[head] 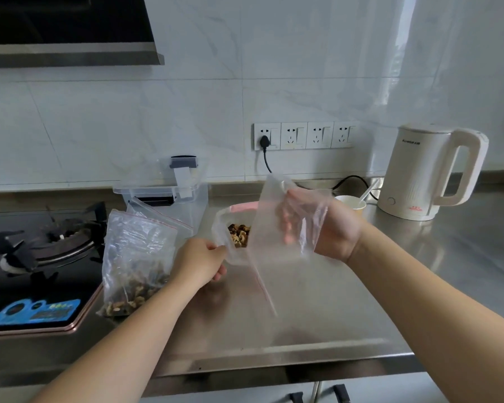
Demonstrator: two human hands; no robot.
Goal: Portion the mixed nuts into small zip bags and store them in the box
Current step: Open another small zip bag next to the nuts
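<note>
Head view, mid-frame: our right hand grips an empty zip bag, fingers apparently inside it, while our left hand pinches its lower edge. Behind it, nuts; filled bag centre-left; clear box beyond.

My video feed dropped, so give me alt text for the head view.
Both hands hold an empty clear zip bag above a steel counter: the right hand is inside it, the left hand pinches its edge. Behind it is a bowl of nuts; at left, a filled bag and clear box.
</note>
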